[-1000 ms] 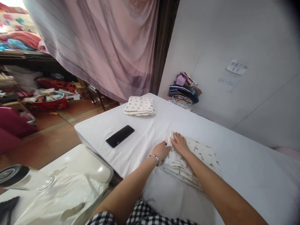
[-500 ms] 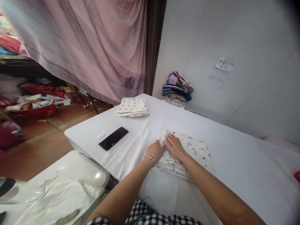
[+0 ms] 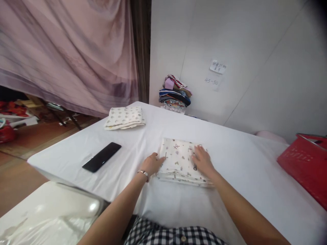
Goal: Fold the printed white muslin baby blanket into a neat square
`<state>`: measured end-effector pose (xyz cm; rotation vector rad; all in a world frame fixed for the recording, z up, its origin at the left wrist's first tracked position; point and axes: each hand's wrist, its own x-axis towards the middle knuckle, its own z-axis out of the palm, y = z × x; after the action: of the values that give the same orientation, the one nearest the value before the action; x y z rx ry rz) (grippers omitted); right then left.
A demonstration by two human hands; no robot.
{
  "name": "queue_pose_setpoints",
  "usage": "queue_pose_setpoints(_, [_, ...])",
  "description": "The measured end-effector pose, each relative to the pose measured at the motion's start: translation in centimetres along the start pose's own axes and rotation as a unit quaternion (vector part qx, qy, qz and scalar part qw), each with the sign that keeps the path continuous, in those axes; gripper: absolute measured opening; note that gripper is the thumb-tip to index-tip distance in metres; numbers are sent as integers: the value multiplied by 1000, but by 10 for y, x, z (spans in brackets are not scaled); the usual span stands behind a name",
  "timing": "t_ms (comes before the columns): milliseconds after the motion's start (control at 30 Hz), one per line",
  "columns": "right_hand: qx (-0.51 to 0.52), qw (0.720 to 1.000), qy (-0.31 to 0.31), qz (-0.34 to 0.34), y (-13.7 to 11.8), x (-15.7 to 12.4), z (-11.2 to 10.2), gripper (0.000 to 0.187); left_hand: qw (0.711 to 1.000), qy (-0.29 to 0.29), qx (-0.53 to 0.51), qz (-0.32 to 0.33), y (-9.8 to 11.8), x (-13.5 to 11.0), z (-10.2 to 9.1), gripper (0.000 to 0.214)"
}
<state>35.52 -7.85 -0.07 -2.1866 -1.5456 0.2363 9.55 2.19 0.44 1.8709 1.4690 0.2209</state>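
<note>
A folded white cloth [image 3: 178, 156] with small printed motifs lies on the white-covered table [image 3: 245, 177] in front of me. Along its left edge rests my left hand [image 3: 152, 164], a bracelet at the wrist, thumb on the cloth and fingers partly hidden at the edge. My right hand [image 3: 203, 161] lies flat on the right part of the cloth, fingers spread. Several fabric layers show along the near edge. Further back to the left sits another folded cloth [image 3: 125, 116] with a grey-green print. A black smartphone [image 3: 102, 157] lies left of my left hand.
At the right edge of the table stands a red basket [image 3: 301, 166]. A pile of folded fabrics [image 3: 175, 93] rises against the grey wall beyond the table. A pink curtain [image 3: 76, 58] hangs at the left. White plastic [image 3: 53, 231] covers a lower surface at the front left.
My right hand has slid from the cloth's left part to its right part. The left hand's fingers have loosened at the left edge. The view has turned right, bringing in the red basket.
</note>
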Motion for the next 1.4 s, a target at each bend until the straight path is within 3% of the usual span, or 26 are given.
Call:
queue_pose_setpoints(100, [146, 978, 16, 145, 46, -15, -11, 62, 999, -18, -42, -24, 0, 3, -1, 67])
queue_pose_setpoints(233, [408, 874, 25, 262, 65, -38, -17, 76, 991, -75, -102, -40, 5, 6, -2, 60])
queue_pose_setpoints(300, [477, 831, 27, 287, 60, -47, -22, 82, 984, -100, -141, -37, 7, 5, -3, 58])
queue_pose_setpoints(400, [521, 791, -9, 321, 50, -55, -30, 84, 977, -99, -182, -46, 11, 1, -5, 57])
queue_pose_setpoints(567, [633, 691, -138, 319, 46, -49, -38, 52, 948, -144, -275, -75, 14, -3, -6, 53])
queue_pose_setpoints(700, [673, 647, -178, 310, 43, -34, -36, 51, 939, -149, -302, -68, 9, -2, -4, 44])
queue_pose_setpoints(767, [681, 635, -206, 301, 40, -29, -34, 52, 942, -142, -297, -65, 6, -1, -4, 41])
queue_pose_setpoints(867, [662, 638, -234, 317, 36, -26, -30, 49, 948, -131, -282, -70, 2, 1, -6, 38])
queue_pose_setpoints(1133, [663, 619, -245, 341, 47, -35, -20, 50, 938, -145, -305, -81, -7, 6, -11, 44])
queue_pose_setpoints(1300, [685, 649, -190, 271, 46, -41, -18, 56, 934, -130, -329, -51, -3, 6, -15, 47])
queue_pose_setpoints(1400, [689, 663, -162, 246, 39, -45, -17, 63, 950, -95, -297, -31, 0, 9, -16, 49])
